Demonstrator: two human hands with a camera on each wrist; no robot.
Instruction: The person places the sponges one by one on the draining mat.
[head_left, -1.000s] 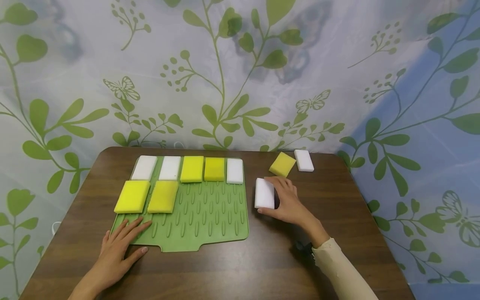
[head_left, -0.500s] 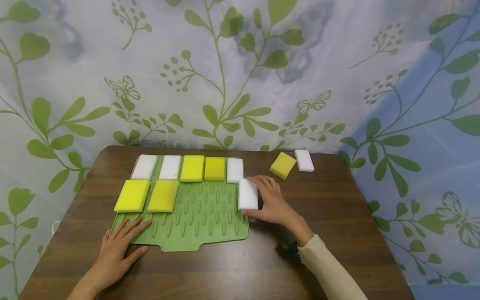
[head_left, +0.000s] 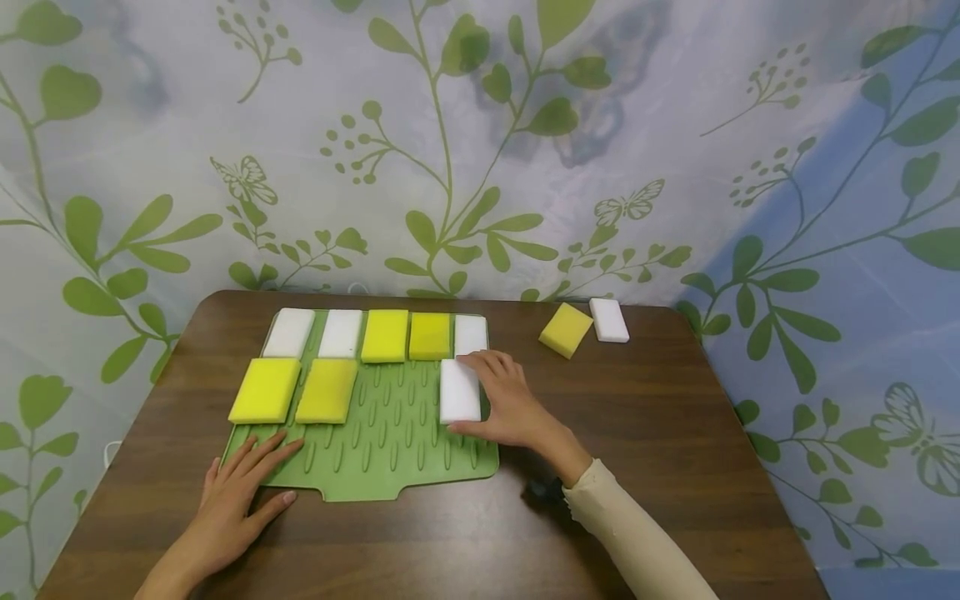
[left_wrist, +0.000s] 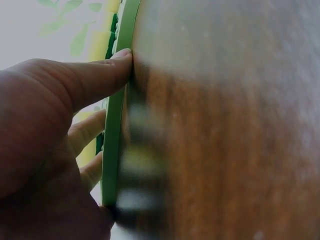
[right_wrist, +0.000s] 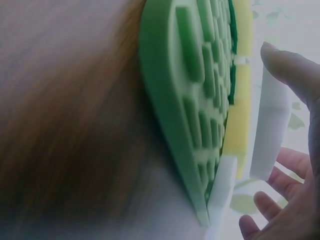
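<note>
My right hand (head_left: 510, 404) grips a white sponge (head_left: 459, 392) by its edges, thumb at the near end and fingers at the far end. In the right wrist view, a gap shows between this white sponge (right_wrist: 270, 122) and the ribbed green mat (right_wrist: 155, 65), so it is held above the mat. My left hand (head_left: 232, 508) rests with spread fingers on the near left corner of the green mat (head_left: 375, 458). In the left wrist view, the left thumb (left_wrist: 100, 77) touches the mat's edge (left_wrist: 114, 145).
White and yellow sponges form a back row on the mat, including a yellow sponge (head_left: 385, 336). Two yellow ones, such as the left yellow sponge (head_left: 264, 392), lie in front. At the table's back right lie a loose yellow sponge (head_left: 566, 330) and a white sponge (head_left: 609, 320).
My right hand has carried the white sponge leftward from over the bare table to over the mat's right part, now overlapping the back row's right white sponge. My left hand has stayed still.
</note>
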